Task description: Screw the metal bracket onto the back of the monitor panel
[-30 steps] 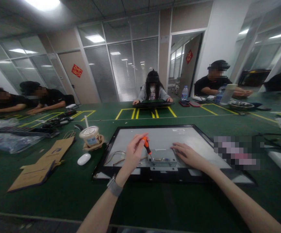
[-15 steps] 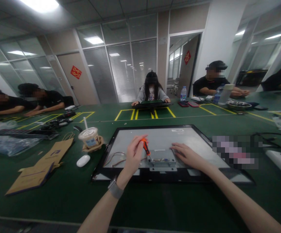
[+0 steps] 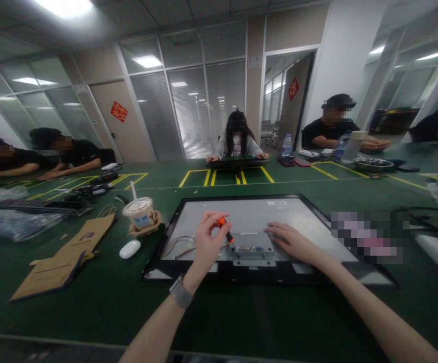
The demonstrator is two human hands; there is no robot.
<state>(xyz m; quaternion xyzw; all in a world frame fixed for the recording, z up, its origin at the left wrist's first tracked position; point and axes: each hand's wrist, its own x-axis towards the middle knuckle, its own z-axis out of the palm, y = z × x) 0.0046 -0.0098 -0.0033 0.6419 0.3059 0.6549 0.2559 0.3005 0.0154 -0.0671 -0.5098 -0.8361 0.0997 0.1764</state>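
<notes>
My left hand (image 3: 210, 238) pinches the orange-and-black handle of a screwdriver (image 3: 225, 229) between thumb and fingers. The screwdriver leans, its tip reaching the left end of a metal bracket with connector ports (image 3: 252, 251). That bracket sits on the near part of a flat display panel (image 3: 249, 214), which lies on its face or back with a grey surface and black frame. My right hand (image 3: 289, 239) rests flat on the panel, fingers stretched out, just right of the bracket. Thin loose wires (image 3: 179, 244) lie on the panel's left side.
Left of the panel are a drink cup with a straw (image 3: 139, 214), a white mouse (image 3: 129, 249) and a brown paper bag (image 3: 77, 249). A person (image 3: 237, 141) across the green table (image 3: 219, 312) holds another panel. Other people sit along both sides.
The fingers of my left hand have shifted around the screwdriver handle and its orange end shows more. My right hand stays where it was on the panel.
</notes>
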